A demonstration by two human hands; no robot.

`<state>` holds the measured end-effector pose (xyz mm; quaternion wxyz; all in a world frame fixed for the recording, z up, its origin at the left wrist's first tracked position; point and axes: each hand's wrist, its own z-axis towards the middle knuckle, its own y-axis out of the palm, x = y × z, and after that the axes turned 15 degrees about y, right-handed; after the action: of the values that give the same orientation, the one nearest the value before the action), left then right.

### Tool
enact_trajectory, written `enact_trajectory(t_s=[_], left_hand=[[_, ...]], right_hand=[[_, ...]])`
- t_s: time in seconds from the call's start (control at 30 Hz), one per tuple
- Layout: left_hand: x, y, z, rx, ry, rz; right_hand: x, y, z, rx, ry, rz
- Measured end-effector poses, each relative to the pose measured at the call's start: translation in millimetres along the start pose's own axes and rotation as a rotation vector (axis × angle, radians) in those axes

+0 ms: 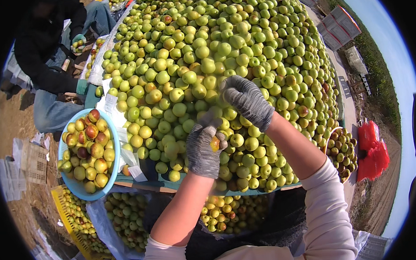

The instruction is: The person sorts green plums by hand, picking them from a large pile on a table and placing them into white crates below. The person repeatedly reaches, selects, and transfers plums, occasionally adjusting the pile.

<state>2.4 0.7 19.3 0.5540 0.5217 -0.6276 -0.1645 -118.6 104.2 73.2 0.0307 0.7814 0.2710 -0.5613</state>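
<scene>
A big heap of green jujubes (201, 66), some blushed red-brown, spreads before me. Over its near part, my left hand (203, 148), in a grey knit glove, is closed around a yellow-orange jujube (215, 143) that shows between thumb and fingers. Its fingertips are slightly blurred. To the right and a bit farther off, my right hand (247, 101), gloved alike, bends over the heap with its fingers curled. Its fingertips are smeared by motion, and whether anything is in them is hidden.
Left of the heap stands a blue basin (116, 172) of redder jujubes. Below are a yellow crate (64, 213) and more jujubes. At right sit a round basket (327, 146), red mesh bags (373, 151) and stacked boxes (339, 27). A gloved person (47, 48) sits at upper left.
</scene>
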Motion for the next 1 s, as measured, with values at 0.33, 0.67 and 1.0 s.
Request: enact_trajectory(t_s=[0.33, 0.67, 1.0], left_hand=[[6, 10, -12, 0.010, -0.064, 0.099], [4, 16, -13, 0.048, -0.032, 0.132], [9, -2, -8, -0.171, 0.036, -0.082]], right_hand=[[-42, 19, 91, 0.439, -0.292, -1.055], [-53, 35, 91, 0.212, -0.364, -1.478], [-76, 76, 124, 0.173, -0.058, -1.581]])
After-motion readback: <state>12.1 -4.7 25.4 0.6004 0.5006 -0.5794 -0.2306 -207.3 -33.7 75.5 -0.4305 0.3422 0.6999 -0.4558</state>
